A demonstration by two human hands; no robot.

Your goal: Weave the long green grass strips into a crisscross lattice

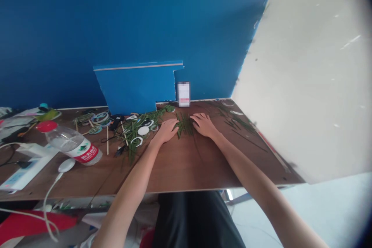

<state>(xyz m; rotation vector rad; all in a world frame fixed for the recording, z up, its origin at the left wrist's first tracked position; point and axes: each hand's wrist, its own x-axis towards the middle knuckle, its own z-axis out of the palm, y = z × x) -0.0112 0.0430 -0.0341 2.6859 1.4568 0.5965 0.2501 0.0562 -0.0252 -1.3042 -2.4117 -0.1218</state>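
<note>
A small patch of green leaf strips (183, 124), some crossing each other, lies flat on the brown table between my hands. My left hand (167, 130) rests at its left edge, palm down, fingers stretched out. On the other side, my right hand (203, 124) lies palm down with fingers spread, their tips at the strips' right edge. A heap of loose green strips (135, 126) lies left of my left hand, mixed with a white disc (143, 130) and a white ring (136, 141). More strips (241, 122) are scattered to the right.
A clear bottle with a red cap (71, 143) leans at the left, by a white power strip (27, 168) and a round white charger (66, 165). A blurred upright card or phone (184, 94) stands against the blue partition (174, 19). A white panel (308, 85) bounds the right.
</note>
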